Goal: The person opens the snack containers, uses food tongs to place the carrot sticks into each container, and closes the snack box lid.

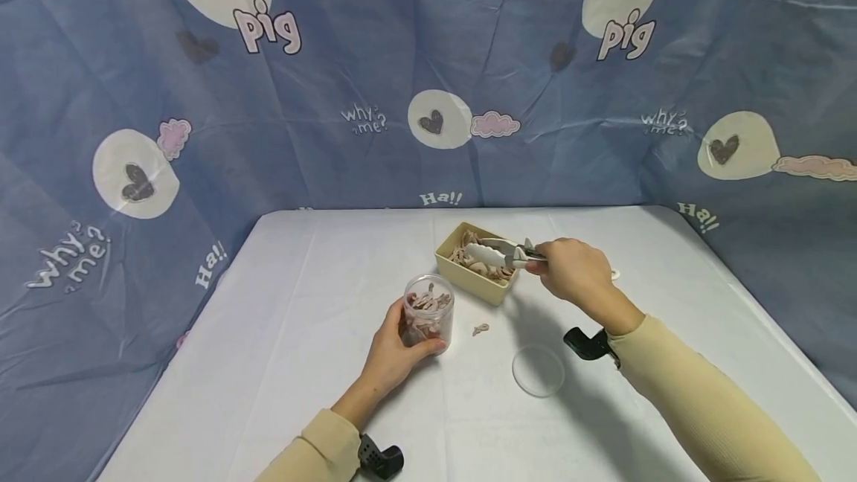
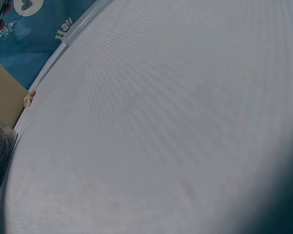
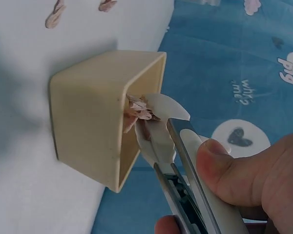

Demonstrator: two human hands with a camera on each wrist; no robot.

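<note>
My left hand (image 1: 391,352) grips a clear plastic jar (image 1: 447,322) around its side. The open-topped jar holds several pinkish-brown dried, twisted pieces (image 1: 428,302). My right hand (image 1: 572,270) holds a pair of tongs (image 3: 193,175) with metal arms and white scalloped tips. The tips are at the mouth of a cream rectangular box (image 3: 88,112), and a clump of the same pieces (image 3: 140,109) shows right at them. In the head view the box lies just beyond the jar, with more pieces inside. My left hand is outside the left wrist view, where only the jar's edge (image 2: 0,161) shows.
A clear round lid (image 1: 538,371) lies flat on the white table (image 1: 321,266), right of the jar. One loose piece (image 1: 480,329) is between jar and lid. A small white curved thing (image 1: 615,274) peeks out behind the right hand. A blue printed cloth (image 1: 375,50) hangs behind the table.
</note>
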